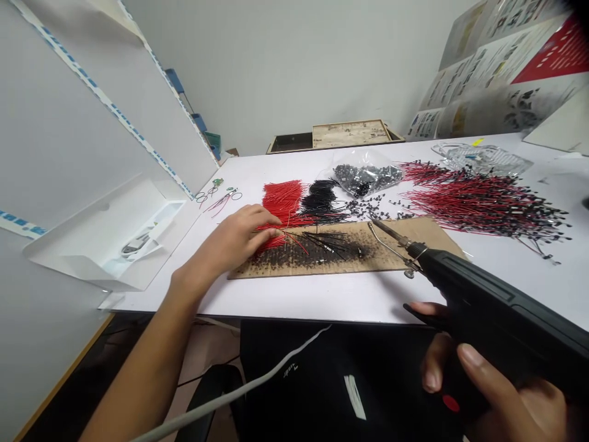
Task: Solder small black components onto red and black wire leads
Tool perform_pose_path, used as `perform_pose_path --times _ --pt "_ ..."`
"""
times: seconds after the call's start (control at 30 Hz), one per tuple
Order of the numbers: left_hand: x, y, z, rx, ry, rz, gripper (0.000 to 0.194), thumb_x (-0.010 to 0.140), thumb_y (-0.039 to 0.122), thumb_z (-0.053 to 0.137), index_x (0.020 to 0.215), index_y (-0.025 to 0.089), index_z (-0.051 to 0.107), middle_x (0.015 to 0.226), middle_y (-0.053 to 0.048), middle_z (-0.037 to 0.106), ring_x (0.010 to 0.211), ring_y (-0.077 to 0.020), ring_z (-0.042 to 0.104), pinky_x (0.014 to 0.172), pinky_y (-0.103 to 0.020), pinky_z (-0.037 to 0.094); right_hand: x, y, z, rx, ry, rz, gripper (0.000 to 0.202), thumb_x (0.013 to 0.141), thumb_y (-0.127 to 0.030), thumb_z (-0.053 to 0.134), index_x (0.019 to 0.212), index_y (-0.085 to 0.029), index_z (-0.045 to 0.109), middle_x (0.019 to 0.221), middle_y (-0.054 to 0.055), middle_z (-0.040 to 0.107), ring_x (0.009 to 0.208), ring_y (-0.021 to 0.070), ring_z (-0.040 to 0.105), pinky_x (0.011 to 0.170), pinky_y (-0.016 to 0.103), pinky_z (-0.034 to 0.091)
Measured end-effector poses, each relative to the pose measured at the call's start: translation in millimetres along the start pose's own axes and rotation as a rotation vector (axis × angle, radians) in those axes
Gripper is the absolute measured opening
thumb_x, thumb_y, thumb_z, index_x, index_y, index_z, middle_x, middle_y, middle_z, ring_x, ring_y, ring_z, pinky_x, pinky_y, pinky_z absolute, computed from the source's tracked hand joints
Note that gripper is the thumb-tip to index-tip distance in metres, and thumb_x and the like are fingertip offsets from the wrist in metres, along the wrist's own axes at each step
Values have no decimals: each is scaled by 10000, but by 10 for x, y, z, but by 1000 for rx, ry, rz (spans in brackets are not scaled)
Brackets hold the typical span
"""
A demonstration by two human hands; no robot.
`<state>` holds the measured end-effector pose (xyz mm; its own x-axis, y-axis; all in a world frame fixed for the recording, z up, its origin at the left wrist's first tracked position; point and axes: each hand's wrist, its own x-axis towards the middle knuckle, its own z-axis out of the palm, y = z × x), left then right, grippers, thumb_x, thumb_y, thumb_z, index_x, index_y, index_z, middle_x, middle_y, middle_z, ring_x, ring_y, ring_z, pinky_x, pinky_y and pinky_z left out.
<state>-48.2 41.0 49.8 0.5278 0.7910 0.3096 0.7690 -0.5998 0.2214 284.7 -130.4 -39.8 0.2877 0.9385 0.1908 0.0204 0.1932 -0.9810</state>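
Observation:
My right hand (501,380) is wrapped around the handle of a black soldering gun (488,288), its fingers by the trigger. The gun's tip and thin metal feed tube point left over the cardboard strip (414,245). At the strip's left end, my left hand (243,236) has thumb and forefinger pinched at a thin red wire (299,244). Beneath those fingers lie more short red wires (269,245), partly hidden. Several black wires (326,242) with small metal-ended parts rest mid-strip, where the cardboard is darkly speckled.
Behind the strip are piles of red wires (282,199) and black wires (318,199). A clear bag of small black parts (368,175) sits beside them. Joined red wires (478,202) spread to the right, near a clear plastic tray (483,158). An open white box (115,239) stands left.

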Motion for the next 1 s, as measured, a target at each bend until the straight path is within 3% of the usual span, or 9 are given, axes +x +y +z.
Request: perform_pose_path --times 0.13,0.23,0.37,0.47,0.6,0.63,0.7,0.8,1.0 --pt "-153 -131 -58 9 -8 -117 246 1058 464 607 1102 277 759 1086 -12 732 999 -183 660 890 -320 496 -72 62 -41 34 -39 60 419 1010 -497 634 1303 -211 719 611 21 639 512 202 588 448 315 405" --pt "-273 -160 -8 -13 -51 -137 217 1056 451 616 1131 309 762 1071 4 721 977 -169 652 846 -296 482 -104 122 -70 41 -102 35 332 1061 -387 571 1333 -233 684 629 1 657 509 169 572 498 312 415" --pt "-271 -112 41 -25 -36 -130 162 1050 396 640 1123 319 763 1056 15 707 940 -153 646 826 -290 473 -109 100 -31 39 -70 55 322 1051 -395 590 1305 -226 691 618 -9 656 506 162 568 516 321 411" --pt "-108 -1 67 -25 13 -82 134 1050 348 645 1048 280 761 1042 12 710 951 -152 650 844 -298 477 -98 52 -6 55 -24 117 328 1043 -413 603 1308 -243 695 604 -21 645 504 156 563 496 314 382" --pt "273 155 160 -33 -76 69 141 1058 288 619 1045 236 749 1077 -22 708 1027 -170 657 907 -323 496 -92 16 -28 22 -65 21 292 1060 -400 575 1276 -260 714 624 -17 663 524 165 605 533 326 430" --pt "374 178 190 -24 -115 102 151 1061 285 610 1071 235 751 1097 -33 706 1042 -177 656 918 -330 498 -94 -1 -26 52 -25 64 272 1035 -422 615 1230 -261 717 676 -8 692 505 162 592 506 334 405" --pt "552 201 250 -5 -189 136 159 1059 287 613 1122 233 748 1160 -48 699 1061 -185 655 923 -335 498 -96 -47 -6 113 96 189 310 977 -477 685 1195 -257 693 981 48 787 506 148 586 463 347 336" --pt "712 198 324 6 -264 161 118 1040 269 642 1085 227 743 1145 -41 706 1044 -186 657 893 -322 491 -71 -104 33 158 170 211 340 941 -459 717 1202 -250 662 1295 99 745 515 134 591 455 356 340" --pt "753 156 410 35 -298 181 163 1064 277 560 974 198 670 1037 -51 677 960 -185 612 825 -311 459 38 -26 -20 139 162 43 308 918 -406 742 1135 -191 708 1183 158 781 438 150 586 365 341 355"
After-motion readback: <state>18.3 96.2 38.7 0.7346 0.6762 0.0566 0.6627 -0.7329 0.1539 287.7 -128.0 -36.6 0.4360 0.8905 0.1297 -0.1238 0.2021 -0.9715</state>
